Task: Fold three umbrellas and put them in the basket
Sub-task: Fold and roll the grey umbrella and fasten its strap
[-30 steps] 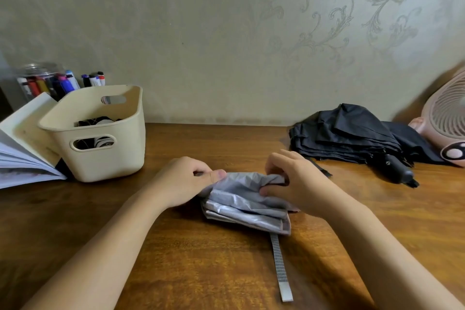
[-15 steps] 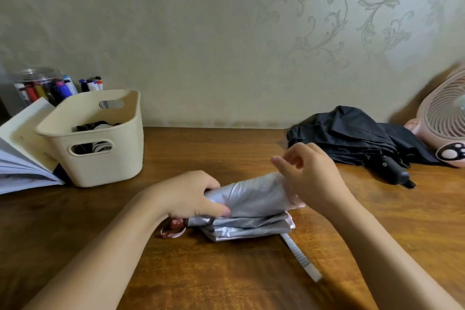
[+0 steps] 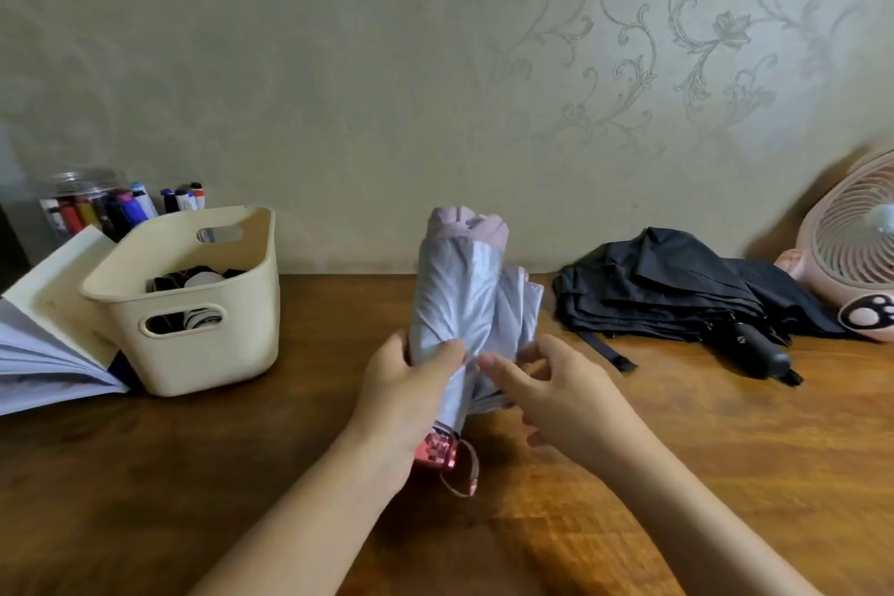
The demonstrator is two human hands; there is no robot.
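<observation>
Observed from my remote station, head view only.

1. Left hand (image 3: 416, 382): wrapped around the lower part of the silver umbrella (image 3: 464, 300), thumb across the front of the fabric. Firm hold.
2. Silver umbrella: held off the table (image 3: 725, 474), roughly upright, pink-edged top toward the wall (image 3: 338, 63). Its pink handle (image 3: 438, 450) sticks out below the left hand, with a strap loop (image 3: 467, 474) hanging from it. The canopy is rolled on the left side; loose folds fan out on the right.
3. Right hand (image 3: 561, 387): fingers loosely curled, at those loose folds. The fingertips are partly hidden behind the fabric, so I cannot tell whether it pinches a fold or only touches it.
4. Basket (image 3: 217, 363): cream, standing on the table left of the hands, well apart. Dark and white contents (image 3: 193, 278) show over the rim and through the front handle slot; I cannot identify them with certainty.
5. Book (image 3: 43, 344): open, lying against the basket's left side.
6. Markers (image 3: 92, 203): in a clear jar behind the basket and book, partly hidden by both.
7. Black umbrella (image 3: 677, 290): lying on the table right of the hands, canopy loose, handle toward the near right.
8. Fan (image 3: 851, 247): pink, at the right edge, just behind the black umbrella and touching its fabric.
</observation>
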